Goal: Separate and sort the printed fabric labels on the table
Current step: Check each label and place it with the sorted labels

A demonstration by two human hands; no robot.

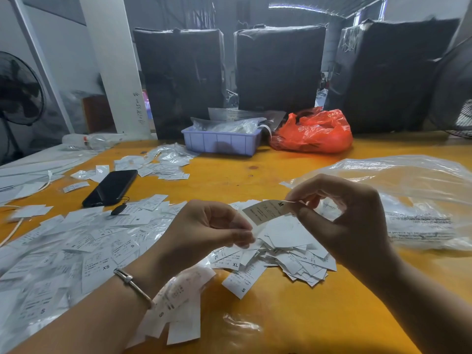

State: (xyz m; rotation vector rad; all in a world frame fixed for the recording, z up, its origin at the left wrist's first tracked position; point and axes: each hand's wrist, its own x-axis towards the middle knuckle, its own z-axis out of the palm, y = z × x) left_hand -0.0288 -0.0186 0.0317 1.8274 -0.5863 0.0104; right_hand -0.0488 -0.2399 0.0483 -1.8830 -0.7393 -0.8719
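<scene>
Both hands hold one white fabric label (pixel 267 212) marked M above the yellow table (pixel 293 315). My left hand (pixel 204 231) pinches its lower left end and my right hand (pixel 344 213) pinches its upper right end. Below the hands lies a loose heap of labels (pixel 288 254), some marked XL and S. A wide spread of labels (pixel 76 246) covers the table's left side, with XS, S and M prints showing. A few labels (pixel 178 310) lie under my left wrist.
A black phone (pixel 111 187) lies at left centre by a white cable (pixel 12 231). Clear plastic bags (pixel 408 200) lie at right. A blue tray (pixel 222 143), a red bag (pixel 314 131) and black wrapped bundles (pixel 278 70) stand at the back.
</scene>
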